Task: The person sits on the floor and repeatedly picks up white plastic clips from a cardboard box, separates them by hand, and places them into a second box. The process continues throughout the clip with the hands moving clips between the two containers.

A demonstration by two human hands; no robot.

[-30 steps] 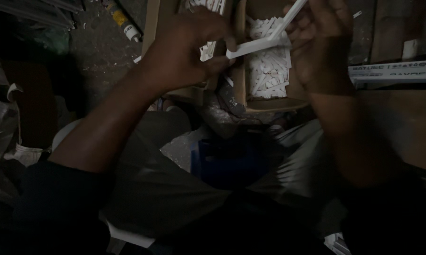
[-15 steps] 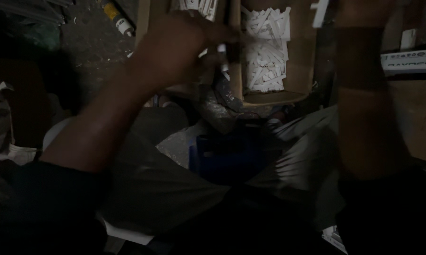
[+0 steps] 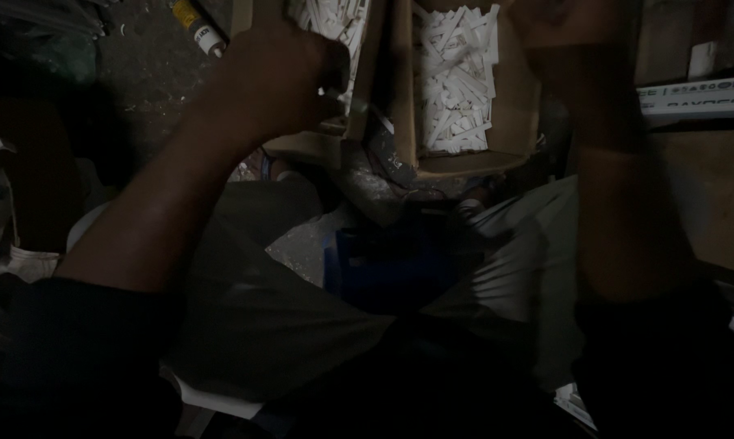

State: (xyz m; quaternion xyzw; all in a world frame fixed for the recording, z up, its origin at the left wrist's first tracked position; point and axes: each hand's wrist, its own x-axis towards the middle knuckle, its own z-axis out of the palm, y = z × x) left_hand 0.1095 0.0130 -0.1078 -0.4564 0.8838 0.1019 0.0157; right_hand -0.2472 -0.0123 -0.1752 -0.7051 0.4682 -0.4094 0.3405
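My left hand (image 3: 273,73) is raised and curled into a fist in front of a cardboard box (image 3: 302,146). A thin white strip (image 3: 355,106) pokes out from its fingertips toward the right. My right hand (image 3: 566,28) is higher, at the frame's top edge, dark and partly cut off. Its fingers look curled, and I cannot tell whether it holds anything. Between the two hands stands a second cardboard box (image 3: 517,122) filled with several loose white strips (image 3: 456,81). More white strips (image 3: 334,20) show in the left box above my left hand.
I sit with pale trousers (image 3: 513,252) over a blue stool (image 3: 391,268). A yellow-and-white tube (image 3: 198,24) lies on the dark floor at top left. A long white carton (image 3: 696,93) rests on a brown board at right. White cloth (image 3: 21,264) lies at left.
A second ago both hands held one white strip between them. The right hand has since lifted away to the top edge, and the view has tilted so the boxes sit lower.
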